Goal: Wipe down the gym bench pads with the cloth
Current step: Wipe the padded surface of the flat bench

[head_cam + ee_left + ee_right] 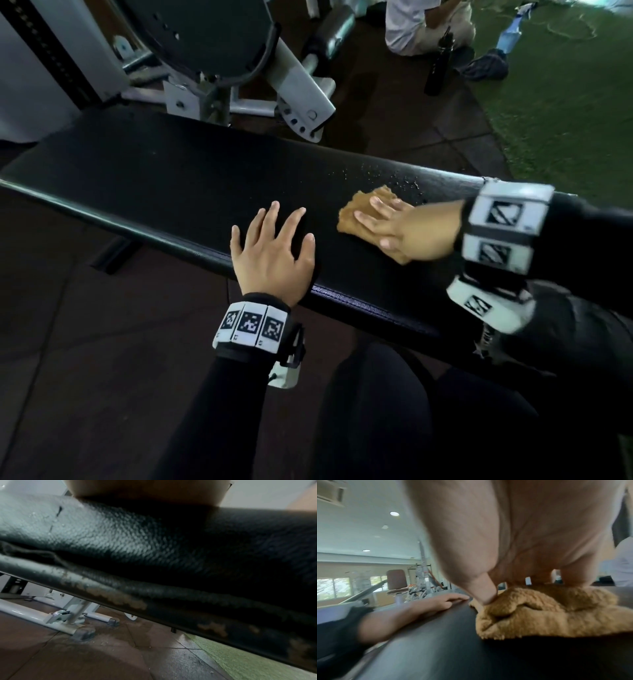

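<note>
A long black bench pad [178, 178] runs across the head view, its textured side [137, 545] filling the left wrist view. A tan cloth [359, 209] lies on the pad right of centre. My right hand [394, 222] presses flat on the cloth with straight fingers; in the right wrist view the thumb [481, 588] pushes into the bunched cloth [547, 609]. My left hand [274, 250] rests spread flat on the pad, left of the cloth, also seen as left hand [436, 601]. Small droplets [397, 178] dot the pad beyond the cloth.
A white-framed gym machine [239, 68] stands behind the bench. A person in light clothes [428, 24] crouches on the floor at the back with a black bottle [440, 65] beside them. Green turf [565, 102] lies at the right. Bench legs [68, 619] stand on brown tiles.
</note>
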Tool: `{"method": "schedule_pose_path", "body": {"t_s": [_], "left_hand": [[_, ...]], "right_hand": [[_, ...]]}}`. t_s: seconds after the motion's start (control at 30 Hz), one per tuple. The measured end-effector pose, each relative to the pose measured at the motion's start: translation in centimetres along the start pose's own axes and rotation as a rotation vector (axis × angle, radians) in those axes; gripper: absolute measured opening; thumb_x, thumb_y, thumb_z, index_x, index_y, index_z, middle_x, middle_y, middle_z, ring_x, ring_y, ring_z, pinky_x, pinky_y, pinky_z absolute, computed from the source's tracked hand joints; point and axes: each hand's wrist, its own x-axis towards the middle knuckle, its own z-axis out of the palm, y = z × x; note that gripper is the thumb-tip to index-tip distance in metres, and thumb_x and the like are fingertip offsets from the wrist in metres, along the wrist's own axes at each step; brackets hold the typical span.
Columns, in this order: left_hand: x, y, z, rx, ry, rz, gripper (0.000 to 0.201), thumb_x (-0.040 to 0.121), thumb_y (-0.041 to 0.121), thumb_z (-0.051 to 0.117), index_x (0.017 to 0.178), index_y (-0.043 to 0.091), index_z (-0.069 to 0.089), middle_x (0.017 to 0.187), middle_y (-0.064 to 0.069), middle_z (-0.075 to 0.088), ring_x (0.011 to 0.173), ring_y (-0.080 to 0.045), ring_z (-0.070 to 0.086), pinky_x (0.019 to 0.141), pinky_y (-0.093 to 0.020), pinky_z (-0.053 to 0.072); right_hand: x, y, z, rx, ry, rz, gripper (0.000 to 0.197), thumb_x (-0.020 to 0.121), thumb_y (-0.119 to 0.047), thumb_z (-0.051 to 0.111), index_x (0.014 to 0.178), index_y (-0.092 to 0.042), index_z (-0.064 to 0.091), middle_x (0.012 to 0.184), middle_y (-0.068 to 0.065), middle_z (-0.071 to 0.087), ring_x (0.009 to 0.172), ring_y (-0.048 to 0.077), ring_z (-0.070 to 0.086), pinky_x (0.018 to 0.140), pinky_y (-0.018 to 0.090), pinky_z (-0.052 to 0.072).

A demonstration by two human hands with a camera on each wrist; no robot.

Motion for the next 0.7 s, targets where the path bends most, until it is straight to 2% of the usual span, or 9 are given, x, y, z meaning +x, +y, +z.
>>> {"method": "schedule_pose_path", "body": {"t_s": [0.13,0.2,0.3,0.4,0.57,0.63,0.7], "left_hand": [[-0.1,0.0,-0.2,0.009,0.005,-0.003,0.054,0.087,0.058,0.022,0.139,0.048,0.035,0.155,0.009,0.027,0.145,-0.011,0.016,0.118,-0.046,0.003],[-0.1,0.0,-0.2,-0.002,0.003,-0.012,0.054,0.087,0.058,0.023,0.138,0.048,0.036,0.155,0.009,0.027,0.144,-0.01,0.016,0.118,-0.045,0.002],[-0.1,0.2,-0.1,-0.007,0.015,-0.012,0.053,0.087,0.058,0.024,0.138,0.048,0.036,0.155,0.01,0.028,0.144,-0.01,0.017,0.118,-0.045,0.002],[0.1,0.2,0.1,-0.007,0.023,-0.019,0.053,0.086,0.058,0.025,0.136,0.048,0.037,0.154,0.01,0.029,0.144,-0.011,0.017,0.117,-0.045,0.003],[0.3,0.5,0.2,-0.014,0.029,-0.043,0.051,0.085,0.056,0.029,0.133,0.048,0.039,0.153,0.01,0.032,0.143,-0.012,0.019,0.116,-0.046,0.004],[0.2,0.5,0.1,-0.013,0.02,-0.041,0.051,0.085,0.056,0.029,0.134,0.048,0.039,0.153,0.01,0.031,0.143,-0.012,0.019,0.116,-0.046,0.004],[0.1,0.5,-0.1,-0.002,0.012,-0.032,0.051,0.086,0.056,0.028,0.136,0.048,0.038,0.154,0.01,0.029,0.144,-0.012,0.018,0.116,-0.046,0.003]], "right_hand": [[5.2,3.0,-3.8,-0.001,0.049,-0.029,0.058,0.103,-0.026,0.025,0.148,-0.019,-0.012,0.154,0.018,-0.019,0.143,0.036,-0.011,0.114,0.042,-0.001],[6.2,5.4,-4.5,0.032,0.067,0.03,0.058,0.103,-0.022,0.024,0.147,-0.011,-0.012,0.154,0.02,-0.013,0.144,0.034,-0.007,0.114,0.037,0.001],[5.2,8.7,-3.5,0.076,0.102,0.125,0.057,0.103,-0.02,0.023,0.148,-0.011,-0.012,0.155,0.02,-0.011,0.145,0.031,-0.002,0.114,0.037,0.011],[1.8,9.7,-1.1,0.115,0.082,0.133,0.059,0.103,-0.022,0.024,0.148,-0.014,-0.013,0.155,0.018,-0.015,0.144,0.026,-0.014,0.115,0.036,0.0],[-2.7,5.0,1.5,0.154,-0.016,-0.02,0.063,0.102,-0.028,0.029,0.147,-0.028,-0.015,0.153,0.007,-0.025,0.139,0.023,-0.025,0.115,0.031,-0.01],[-2.3,2.1,0.9,0.123,-0.03,-0.092,0.061,0.102,-0.027,0.028,0.147,-0.031,-0.014,0.153,0.005,-0.026,0.142,0.027,-0.019,0.116,0.033,-0.006],[-0.5,-0.1,-0.5,0.05,-0.005,-0.121,0.059,0.103,-0.025,0.026,0.147,-0.031,-0.013,0.153,0.004,-0.027,0.143,0.034,-0.011,0.118,0.041,0.003]]}}
